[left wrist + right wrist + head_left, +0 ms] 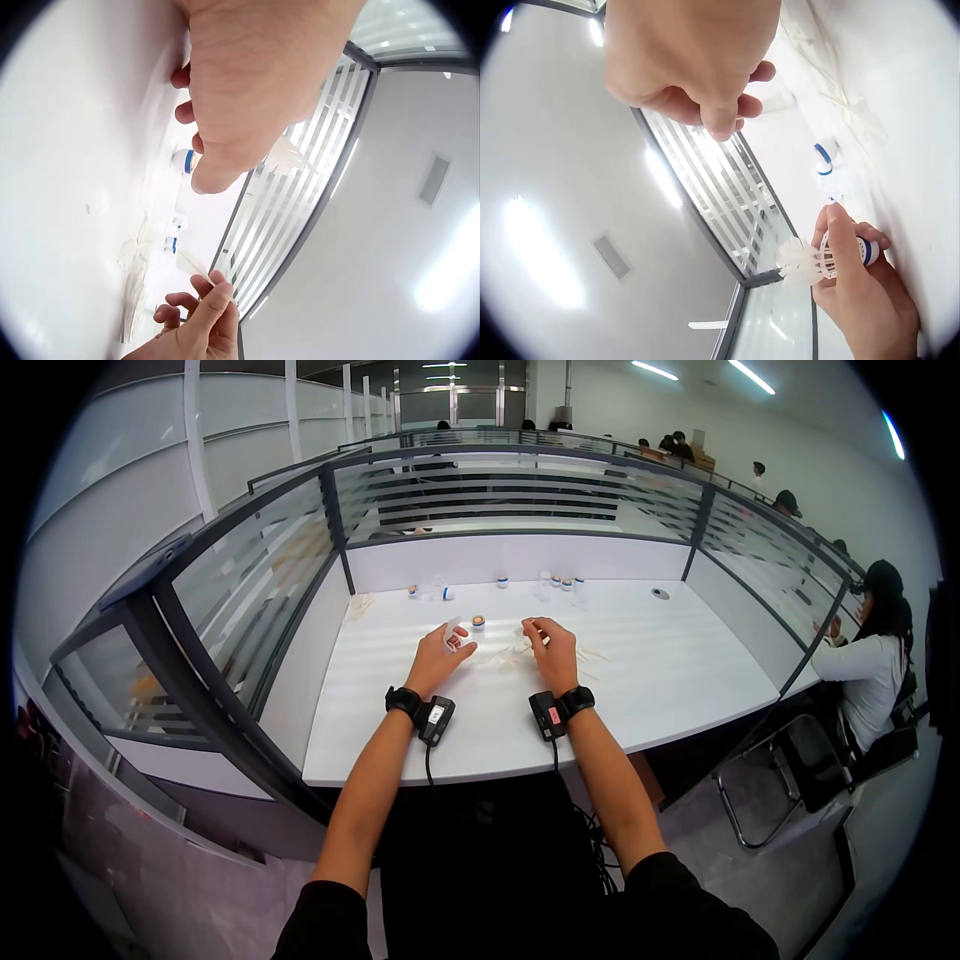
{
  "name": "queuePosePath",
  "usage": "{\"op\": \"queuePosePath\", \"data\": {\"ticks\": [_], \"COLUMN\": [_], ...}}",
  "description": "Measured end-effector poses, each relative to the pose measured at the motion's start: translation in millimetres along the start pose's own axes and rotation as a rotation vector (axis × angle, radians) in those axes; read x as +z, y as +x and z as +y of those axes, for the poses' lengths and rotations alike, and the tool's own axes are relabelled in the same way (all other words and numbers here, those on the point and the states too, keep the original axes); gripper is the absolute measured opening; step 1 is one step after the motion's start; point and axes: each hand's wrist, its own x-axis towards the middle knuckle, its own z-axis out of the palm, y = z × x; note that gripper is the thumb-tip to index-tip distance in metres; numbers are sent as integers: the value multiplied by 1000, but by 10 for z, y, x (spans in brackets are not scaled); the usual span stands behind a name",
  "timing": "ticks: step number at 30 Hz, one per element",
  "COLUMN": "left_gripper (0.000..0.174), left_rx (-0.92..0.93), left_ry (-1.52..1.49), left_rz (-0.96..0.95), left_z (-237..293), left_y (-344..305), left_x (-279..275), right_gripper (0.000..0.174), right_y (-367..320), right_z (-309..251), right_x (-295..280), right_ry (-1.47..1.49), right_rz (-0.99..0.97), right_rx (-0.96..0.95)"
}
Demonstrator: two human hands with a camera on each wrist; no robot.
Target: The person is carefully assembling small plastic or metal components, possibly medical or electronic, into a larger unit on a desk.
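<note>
The left hand (438, 658) grips a shuttlecock (821, 262) with a white feathered skirt and a blue band near its base; its feathers point up and away from the palm. Thumb and fingertips of the right hand (553, 653) pinch a thin pale feather (196, 266), held apart from the shuttlecock. Both hands are just above the white table (660, 670). Loose feathers and pale strips (512, 657) lie between and beside them. A cork base with a blue band (478, 623) stands just beyond the left hand.
Several more blue-banded pieces (503, 582) stand toward the back of the table, some beside clear or white items. Pale strips (361, 604) lie at the back left. Low partitions (520, 560) surround the table. A person (868, 660) sits beyond the right partition.
</note>
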Motion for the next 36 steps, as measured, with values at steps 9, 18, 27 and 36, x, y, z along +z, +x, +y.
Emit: {"op": "queuePosePath", "data": {"ticks": [9, 18, 27, 36], "left_gripper": [36, 44, 42, 44], "left_rx": [22, 21, -30, -27], "left_ry": [9, 55, -6, -4], "left_rz": [-3, -8, -3, -15], "left_z": [-3, 26, 32, 37], "left_y": [1, 0, -2, -2], "left_x": [17, 37, 40, 30], "right_gripper": [24, 25, 18, 19], "right_y": [2, -11, 1, -5], "right_z": [-33, -111, -32, -134], "right_x": [-6, -20, 23, -13], "right_ry": [-33, -35, -17, -17], "right_rz": [-17, -21, 64, 27], "right_rx": [16, 3, -80, 37]}}
